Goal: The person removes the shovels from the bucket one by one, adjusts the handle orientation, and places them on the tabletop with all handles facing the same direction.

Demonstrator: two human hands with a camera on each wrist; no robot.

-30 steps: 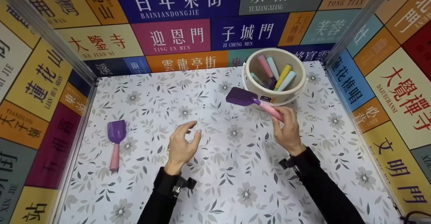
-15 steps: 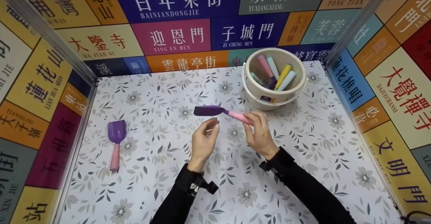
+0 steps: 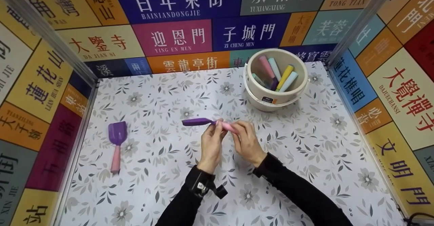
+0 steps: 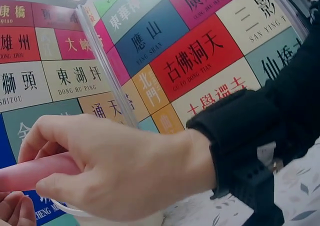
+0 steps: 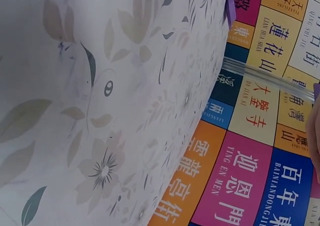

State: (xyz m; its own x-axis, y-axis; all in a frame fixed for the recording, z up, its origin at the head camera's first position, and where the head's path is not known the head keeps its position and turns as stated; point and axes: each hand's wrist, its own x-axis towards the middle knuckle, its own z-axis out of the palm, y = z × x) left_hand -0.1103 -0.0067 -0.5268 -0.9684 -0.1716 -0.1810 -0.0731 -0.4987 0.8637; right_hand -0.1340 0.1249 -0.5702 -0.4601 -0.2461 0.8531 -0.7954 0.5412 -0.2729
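A spatula (image 3: 197, 121) with a purple blade and pink handle is held level above the middle of the table, blade to the left. My left hand (image 3: 211, 148) pinches the handle close to the blade. Toward the handle's far end, the fingers of my right hand (image 3: 249, 143) grip it. The left wrist view shows my right hand (image 4: 120, 166) around the pink handle (image 4: 45, 170), with left fingertips (image 4: 17, 211) below. At the right wrist view's edge, only part of a hand (image 5: 314, 131) is visible. A second purple scoop-shaped spatula (image 3: 117, 133) lies on the table at left.
A cream bucket (image 3: 266, 100) with a white handle stands at the back right, holding several tools with pink, yellow and pale blue handles. Printed walls (image 3: 179, 36) enclose the back and sides of the flower-patterned tabletop (image 3: 162, 192).
My right hand has carried the spatula leftward and nearer, away from the bucket. My left hand has moved right and taken hold of its handle. The spatula at left has stayed put.
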